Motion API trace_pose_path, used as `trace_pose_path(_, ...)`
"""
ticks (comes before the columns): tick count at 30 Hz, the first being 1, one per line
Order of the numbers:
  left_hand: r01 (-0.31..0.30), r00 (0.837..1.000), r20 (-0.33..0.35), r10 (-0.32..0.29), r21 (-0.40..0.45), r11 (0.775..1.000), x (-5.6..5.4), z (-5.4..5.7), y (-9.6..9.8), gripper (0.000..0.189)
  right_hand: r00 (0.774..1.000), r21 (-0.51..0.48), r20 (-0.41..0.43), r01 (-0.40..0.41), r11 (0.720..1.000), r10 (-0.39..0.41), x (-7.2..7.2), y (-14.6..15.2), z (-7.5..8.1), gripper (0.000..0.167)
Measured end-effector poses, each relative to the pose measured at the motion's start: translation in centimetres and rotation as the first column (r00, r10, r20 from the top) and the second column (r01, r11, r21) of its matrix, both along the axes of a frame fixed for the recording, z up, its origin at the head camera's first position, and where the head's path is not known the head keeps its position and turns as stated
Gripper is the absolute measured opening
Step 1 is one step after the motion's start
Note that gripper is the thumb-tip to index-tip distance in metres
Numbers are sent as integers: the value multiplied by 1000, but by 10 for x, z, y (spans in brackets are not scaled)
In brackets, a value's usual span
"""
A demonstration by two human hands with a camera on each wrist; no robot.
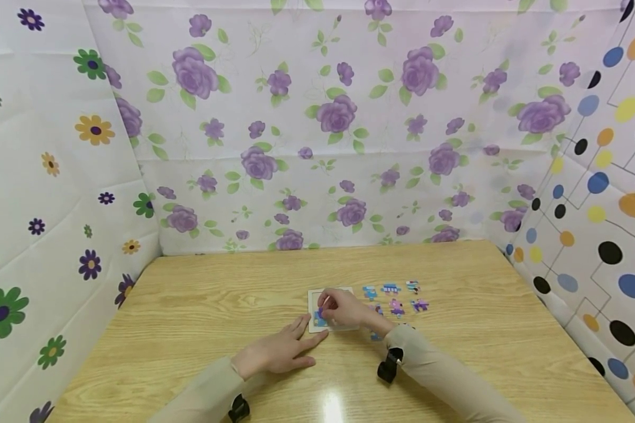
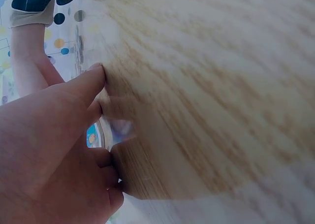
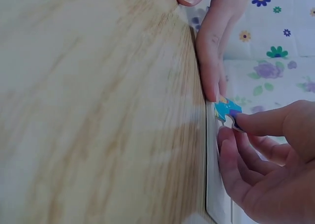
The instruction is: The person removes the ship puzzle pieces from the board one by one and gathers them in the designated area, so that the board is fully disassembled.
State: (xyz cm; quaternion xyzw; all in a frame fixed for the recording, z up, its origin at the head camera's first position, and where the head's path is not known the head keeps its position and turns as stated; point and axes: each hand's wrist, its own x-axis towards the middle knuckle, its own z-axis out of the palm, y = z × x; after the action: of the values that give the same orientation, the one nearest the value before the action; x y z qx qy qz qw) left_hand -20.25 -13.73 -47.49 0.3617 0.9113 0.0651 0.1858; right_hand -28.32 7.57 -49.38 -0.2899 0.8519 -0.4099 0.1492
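Note:
A flat puzzle tray (image 1: 311, 298) with a pale border lies on the table, partly covered by my right hand (image 1: 345, 309). That hand pinches a small blue-and-purple puzzle piece (image 3: 226, 109) between thumb and fingers, low over the tray's left part. Blue puzzle (image 1: 319, 321) shows in the tray's lower left corner. My left hand (image 1: 280, 351) lies palm down with fingers spread, its fingertips at the tray's near left corner. In the left wrist view, the left hand (image 2: 54, 135) hides most of the tray.
Loose puzzle pieces lie in rows right of the tray, among them a blue one (image 1: 390, 288), a pink one (image 1: 397, 306) and a purple one (image 1: 420, 305). My right forearm overlaps some of them. Patterned cloth walls (image 1: 338, 147) stand around the wooden table (image 1: 217, 294).

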Motion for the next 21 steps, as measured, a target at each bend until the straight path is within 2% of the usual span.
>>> trace_pose_path(4, 1, 1000, 1, -1, 9, 1000, -1, -2, -1, 59, 999, -38, 29, 26, 999, -25, -1, 7, -2, 10)
trace_pose_path(8, -9, 1000, 4, 9, 15, 1000, -3, -4, -2, 60, 995, -59, 62, 85, 995, -81, -3, 16, -4, 11)
trace_pose_path(15, -19, 1000, 10, 19, 13, 1000, -5, -8, -3, 60, 977, -156, 190, 130, 979, -99, -6, 31, -5, 14)
trace_pose_path(21, 22, 1000, -16, -22, 21, 1000, -4, -9, -2, 61, 976, -160, 191, 139, 977, -107, -1, 47, -4, 15)
